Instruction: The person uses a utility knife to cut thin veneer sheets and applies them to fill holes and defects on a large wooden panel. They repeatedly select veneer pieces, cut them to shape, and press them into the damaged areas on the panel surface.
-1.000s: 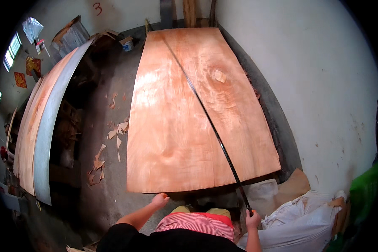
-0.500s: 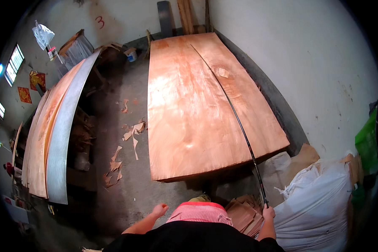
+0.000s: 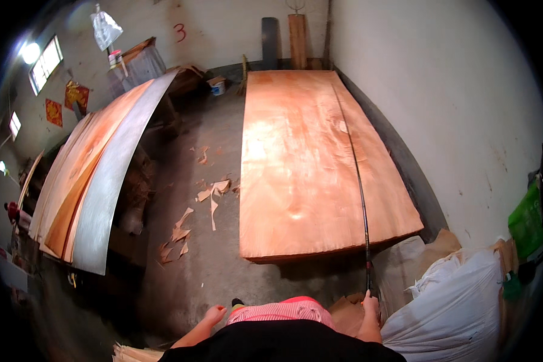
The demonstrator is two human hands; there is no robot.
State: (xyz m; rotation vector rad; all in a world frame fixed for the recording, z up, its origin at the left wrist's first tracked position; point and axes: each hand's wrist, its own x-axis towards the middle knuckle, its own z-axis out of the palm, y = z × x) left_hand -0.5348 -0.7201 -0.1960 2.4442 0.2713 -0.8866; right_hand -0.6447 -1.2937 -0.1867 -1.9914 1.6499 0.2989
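Observation:
My right hand (image 3: 371, 309), at the lower right, is closed around the thick end of a long, thin, dark pole (image 3: 360, 187). This pole tapers away from me over a wide stack of wood veneer sheets (image 3: 295, 175), along its right half. I cannot tell whether its thin tip touches the top sheet. A small pale patch (image 3: 342, 127) on that sheet lies beside the pole. My left hand (image 3: 215, 314) hangs at the lower middle over the floor, its fingers curled, with nothing visible in them.
Bent veneer sheets (image 3: 72, 187) and a grey sheet (image 3: 111, 187) rest on a support at left. Veneer scraps (image 3: 180, 229) litter the floor between. A white sack (image 3: 446, 308) bulges at lower right, near a green bag (image 3: 527, 223). A bucket (image 3: 217, 88) stands far back.
The pole's tip has swung right across the stack, so the pole now lies straighter along it. My right hand has shifted slightly left. The whole view has turned left.

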